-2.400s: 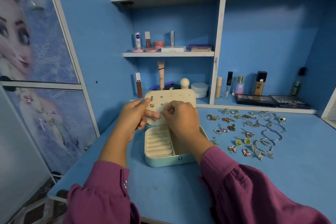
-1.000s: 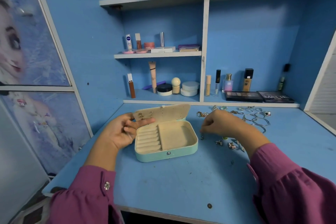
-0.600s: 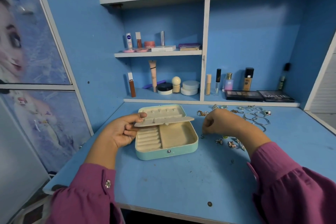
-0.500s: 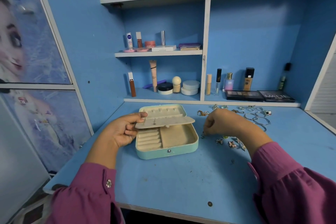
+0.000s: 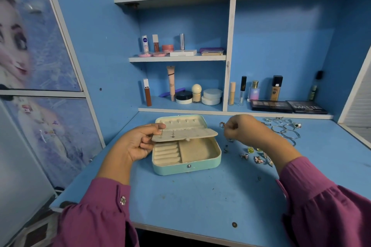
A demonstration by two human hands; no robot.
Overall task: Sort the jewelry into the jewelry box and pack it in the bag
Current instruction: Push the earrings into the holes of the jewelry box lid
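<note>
Mint-green on the outside and cream velvet inside, the jewelry box (image 5: 186, 158) lies open on the blue table (image 5: 200, 196), a little left of the middle, with a small metal snap on its front wall. The base has a block of ring rolls on the left and one plain square compartment on the right. The lid lies back behind it, with a row of small hooks along its top. A cream flap panel (image 5: 184, 134) stands out almost level over the back part of the base, and two small earrings (image 5: 167, 133) are pinned near its left end.

The left hand (image 5: 138, 142) is at the left side of the box, palm turned to the box. Its fingers are curled and the thumb tip lies on top of the left edge of the flap panel, so it holds this panel up.

The right hand (image 5: 241, 128) is raised just beside the right of the box, fingers curled in, the fingertips pressed together. Something small seems to be pinched there, but I cannot tell what it is.

More loose jewelry (image 5: 259, 156) lies on the table right of the box, partly under the right forearm, and silver bangles (image 5: 287, 132) lie further right. Both sleeves are magenta. Cosmetics stand on the shelf (image 5: 180, 109) behind the table.
</note>
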